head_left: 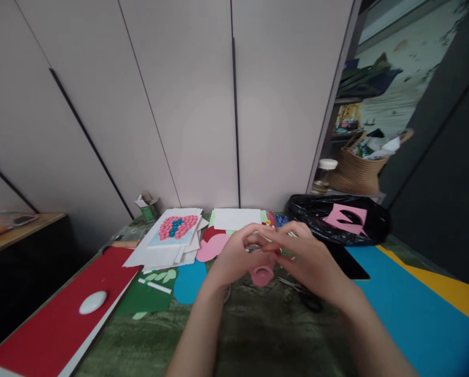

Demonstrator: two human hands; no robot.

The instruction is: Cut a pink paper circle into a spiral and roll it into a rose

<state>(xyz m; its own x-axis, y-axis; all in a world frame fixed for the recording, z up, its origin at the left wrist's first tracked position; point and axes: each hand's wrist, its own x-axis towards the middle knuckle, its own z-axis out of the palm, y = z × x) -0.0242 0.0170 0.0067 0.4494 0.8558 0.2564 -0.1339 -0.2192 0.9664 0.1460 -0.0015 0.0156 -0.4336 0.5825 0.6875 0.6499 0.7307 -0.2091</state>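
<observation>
My left hand (238,256) and my right hand (313,259) meet at the middle of the table, fingers bent and tips together. What they hold between the fingertips, if anything, is hidden. Just below the fingertips shows a pink rounded paper piece (262,276); whether it is held or lies on the table I cannot tell. Under my right hand lies a pair of scissors (308,299) with dark handles. Left of my left hand are pink paper shapes (213,247) and a blue paper shape (189,283).
Green paper (140,299) bears a white stick (154,286) and pale leaf cutouts. A white oval object (93,302) rests on red sheets (57,309). Papers with a pink-dotted picture (177,229) lie behind. At right are a black bag (308,217) and blue sheet (415,309).
</observation>
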